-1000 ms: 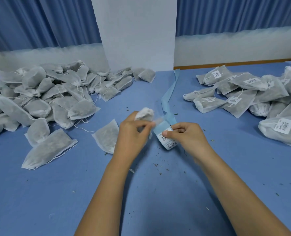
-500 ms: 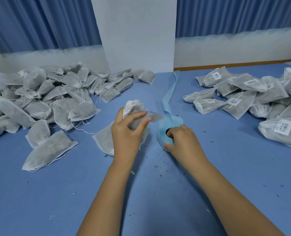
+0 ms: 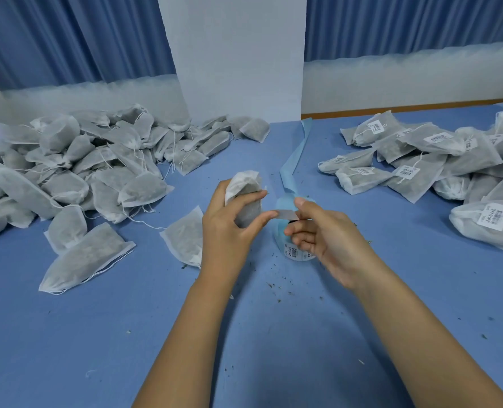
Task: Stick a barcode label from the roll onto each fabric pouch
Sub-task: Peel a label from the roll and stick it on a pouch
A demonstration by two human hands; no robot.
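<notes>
The left hand (image 3: 229,228) grips a pouch (image 3: 244,201) above the desk (image 3: 274,348), fingers curled round it. The right hand (image 3: 332,240) pinches one end of a label (image 3: 287,214), whose other end touches the left thumb. The label roll (image 3: 296,253) stands on the desk just behind the right fingers. A pile of unlabelled pouches (image 3: 82,160) lies to the left, and labelled pouches (image 3: 421,160) lie to the right.

— Where's the pouch (image 3: 246,198)?
— I see it upright, grey-white, one label (image 3: 287,214) touching its right side.
— The roll (image 3: 285,245)?
— Pale blue, just below the label, barcodes facing me, backing strip (image 3: 296,154) trailing away.
</notes>
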